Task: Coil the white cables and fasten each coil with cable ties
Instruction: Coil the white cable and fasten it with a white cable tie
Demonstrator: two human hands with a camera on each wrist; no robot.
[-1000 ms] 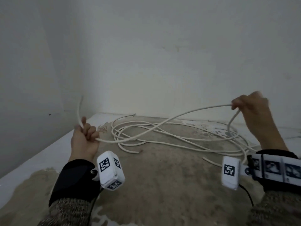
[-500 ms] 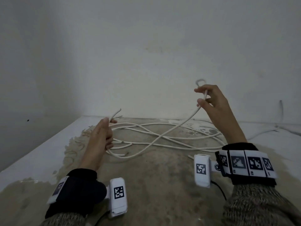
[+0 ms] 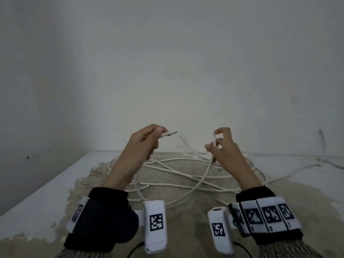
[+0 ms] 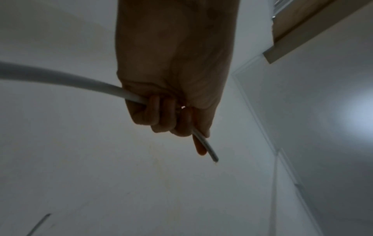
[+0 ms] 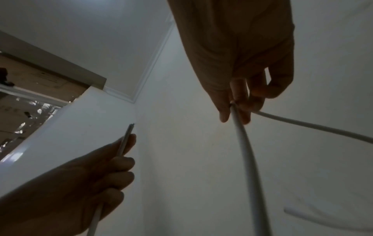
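A long white cable lies in loose tangled loops on the floor by the wall. My left hand is raised above it and grips the cable near its cut end, which sticks out to the right past the thumb. In the left wrist view the fingers curl round the cable. My right hand is raised level with it, a short way to the right, pinching a bend of the same cable between thumb and fingers. No cable ties are in sight.
The floor is a stained brownish patch bordered by a white strip on the left. White walls meet in a corner at the left. A thin cable trails off to the right along the wall.
Both hands rose and came together in front of the wall. The left hand turned so the cable end points right. The right hand moved left and shifted its pinch along the cable.
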